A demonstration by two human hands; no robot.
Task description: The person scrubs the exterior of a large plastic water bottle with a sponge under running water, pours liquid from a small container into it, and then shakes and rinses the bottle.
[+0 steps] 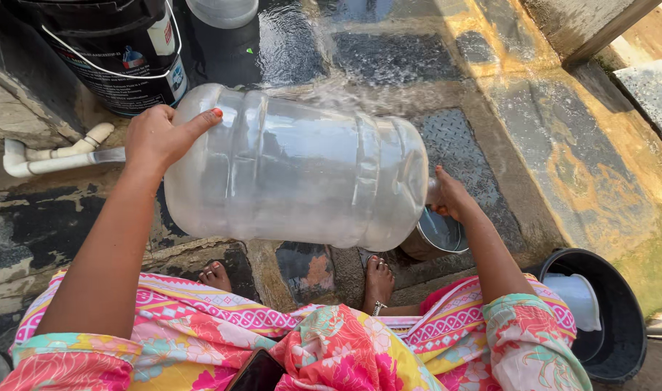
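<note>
The water jug [295, 174], a large clear plastic one, lies on its side in the air above the wet stone floor [563, 166], base to the left and neck to the right. Its mouth is hidden behind the jug's own shoulder and the right hand [453, 197], so whether a cap is on cannot be told. Just below the neck sits a steel pot [438, 235], only partly seen under the jug. A blurred spray of water shows above the jug's upper edge.

At top left stands a black bucket [117, 54], cut off by the frame, with a thin wire handle and a white and blue label on its side. A pale container [222, 11] at the top edge shows only its bottom part. A white pipe [52, 156] runs along the floor at left. At lower right a black tub [621, 311] holds a white cup [581, 298].

The left hand [157, 137] presses flat against the jug's base, thumb stretched along the top rim. The right hand is curled at the neck end, fingers mostly out of sight, holding the jug there. Both arms reach forward over a bright floral garment, and two bare feet stand beneath the jug.
</note>
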